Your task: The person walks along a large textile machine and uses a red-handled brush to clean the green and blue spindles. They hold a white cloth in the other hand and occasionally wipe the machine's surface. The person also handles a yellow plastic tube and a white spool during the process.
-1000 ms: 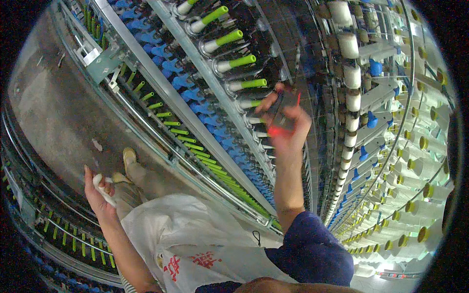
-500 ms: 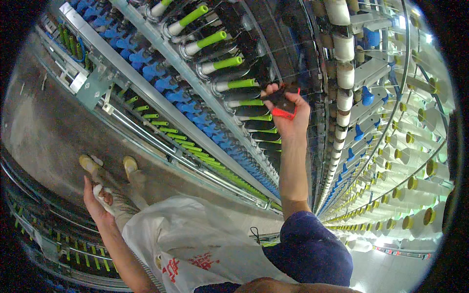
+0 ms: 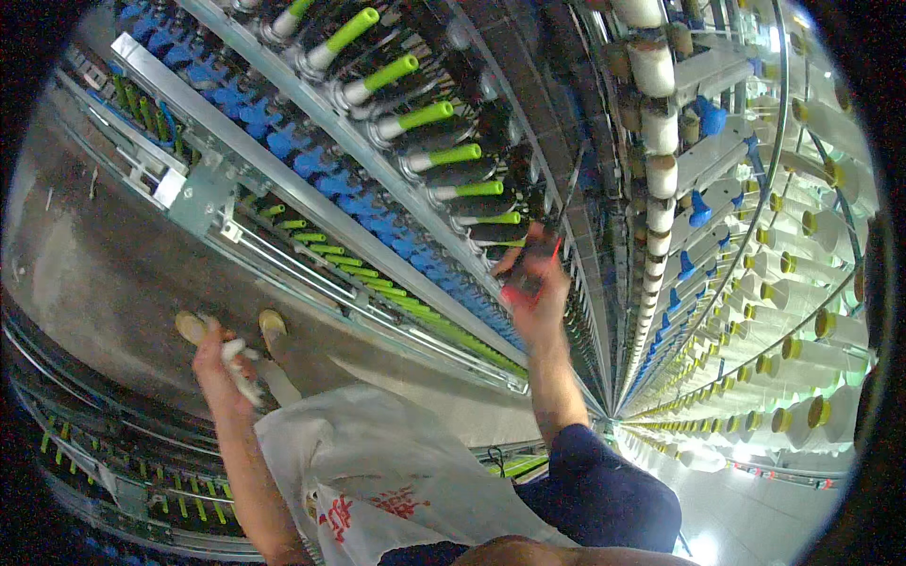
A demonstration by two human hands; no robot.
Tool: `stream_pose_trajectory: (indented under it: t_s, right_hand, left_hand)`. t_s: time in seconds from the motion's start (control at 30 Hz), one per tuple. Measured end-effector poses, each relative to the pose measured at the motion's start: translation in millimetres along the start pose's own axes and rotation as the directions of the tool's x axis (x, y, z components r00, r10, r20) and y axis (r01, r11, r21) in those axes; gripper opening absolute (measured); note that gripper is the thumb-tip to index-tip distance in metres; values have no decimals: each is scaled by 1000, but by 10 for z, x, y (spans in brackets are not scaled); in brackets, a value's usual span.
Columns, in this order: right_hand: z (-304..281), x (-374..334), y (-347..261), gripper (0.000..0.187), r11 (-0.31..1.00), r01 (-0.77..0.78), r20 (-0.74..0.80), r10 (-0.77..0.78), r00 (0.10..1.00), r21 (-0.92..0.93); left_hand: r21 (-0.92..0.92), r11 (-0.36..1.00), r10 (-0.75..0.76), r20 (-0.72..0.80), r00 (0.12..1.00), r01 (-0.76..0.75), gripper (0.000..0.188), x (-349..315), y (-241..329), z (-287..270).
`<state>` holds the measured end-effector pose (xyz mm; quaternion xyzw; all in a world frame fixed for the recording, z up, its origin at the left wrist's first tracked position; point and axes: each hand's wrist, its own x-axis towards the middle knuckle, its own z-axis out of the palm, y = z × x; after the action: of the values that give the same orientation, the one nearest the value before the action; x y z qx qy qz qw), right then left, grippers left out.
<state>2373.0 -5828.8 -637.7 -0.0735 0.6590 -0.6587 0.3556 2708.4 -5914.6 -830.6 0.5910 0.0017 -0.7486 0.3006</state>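
My right hand reaches into the spinning machine, its fingers wrapped round a dark tool with red edges; its exact kind is blurred. The fingertips are beside the row of green-topped spindles, close to the lower ones; I cannot tell if they touch. My left hand hangs low over the aisle, away from the machine. Its fingers are closed on a white wad of fibre, which sticks out past the palm.
Blue holders and a metal rail run along the machine's near side. White rollers line its far side, with hanging white yarn bobbins at the right. Another machine stands behind the aisle floor.
My right hand has moved down along the spindle row with the dark tool. My left hand has shifted slightly right and turned, its fingers now closed more around the white wad.
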Motion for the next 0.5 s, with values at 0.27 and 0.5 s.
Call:
stream_pose_trajectory:
  t_s: [0.27,0.5]
  right_hand:
    - [16,-1648,1702,49,679,97,472,393,789,-728]
    - [520,-1448,1810,59,474,316,563,589,580,-822]
  left_hand:
    - [-131,989,136,561,817,-74,37,-155,256,651]
    - [-336,918,125,-262,957,-211,36,787,1434,-735]
